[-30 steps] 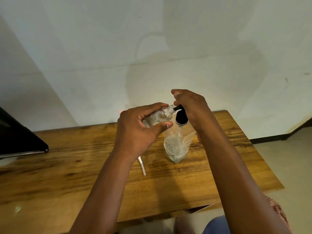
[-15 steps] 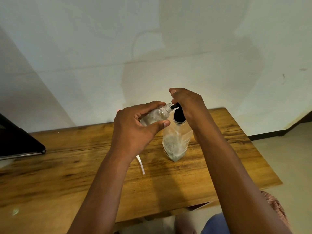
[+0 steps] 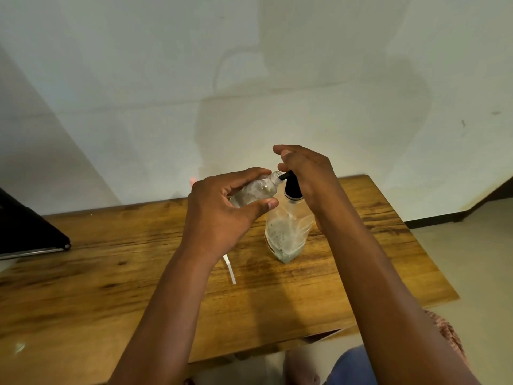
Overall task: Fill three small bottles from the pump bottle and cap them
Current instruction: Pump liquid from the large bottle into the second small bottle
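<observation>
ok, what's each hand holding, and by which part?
Left hand grips the small clear plastic bottle round its body, tilted. Right hand rests on the black pump head.
</observation>
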